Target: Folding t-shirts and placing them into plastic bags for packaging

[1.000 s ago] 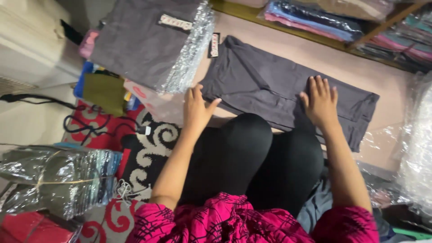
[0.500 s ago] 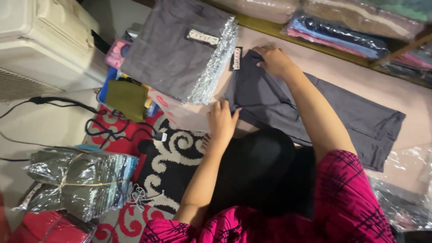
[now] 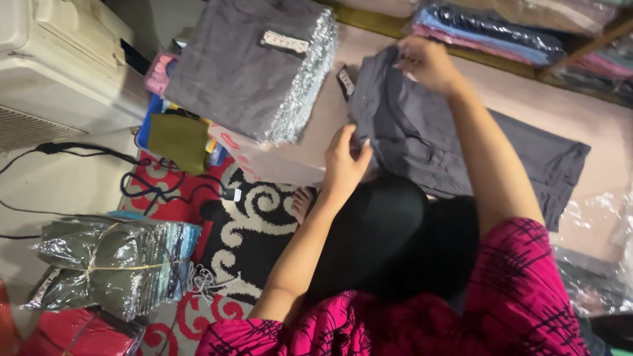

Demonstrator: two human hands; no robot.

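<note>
Shiny clear bags (image 3: 254,66) hold folded grey clothes. Both hands, left hand (image 3: 344,165) and right hand (image 3: 428,64), pinch the grey pants (image 3: 455,148), arms stretched forward.

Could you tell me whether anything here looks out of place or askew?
Nothing looks damaged or spilled. The grey garment lies at a slant, its top end lifted and creased between the left hand and the right hand. A black cable trails loosely over the red patterned rug.
</note>
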